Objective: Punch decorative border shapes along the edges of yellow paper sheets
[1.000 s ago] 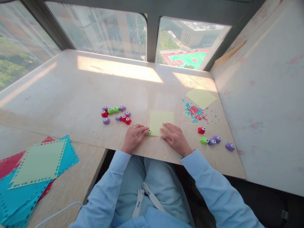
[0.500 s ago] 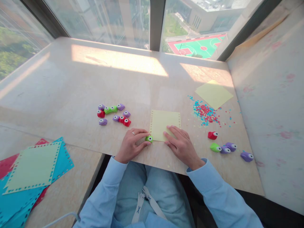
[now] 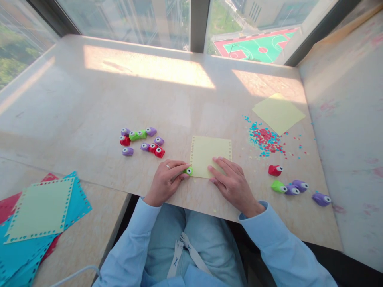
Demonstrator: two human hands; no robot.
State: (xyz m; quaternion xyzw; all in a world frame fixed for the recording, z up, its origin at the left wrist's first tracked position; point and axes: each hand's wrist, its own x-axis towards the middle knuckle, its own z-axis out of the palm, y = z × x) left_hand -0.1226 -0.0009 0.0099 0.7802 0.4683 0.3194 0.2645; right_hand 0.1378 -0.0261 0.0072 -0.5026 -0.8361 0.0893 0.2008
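Observation:
A pale yellow square of paper [image 3: 209, 149] lies on the table in front of me, with small punched holes along its left and right edges. My left hand [image 3: 167, 178] pinches a green craft punch [image 3: 188, 171] between thumb and fingers. That punch sits at the paper's lower left corner. The fingers of my right hand [image 3: 231, 181] are spread and rest flat on the paper's lower right part. Whether the punch's lever is pressed down, I cannot tell.
Several purple, green and red craft punches [image 3: 139, 135] are grouped at the left, more [image 3: 292, 188] at the right. Red and blue paper bits [image 3: 266, 139] lie scattered beside a yellow sheet [image 3: 278, 109]. Punched coloured sheets [image 3: 40, 207] are stacked at the lower left.
The view has shifted slightly. Both hands keep nearly the same place on the paper, and the green punch remains at its lower left corner.

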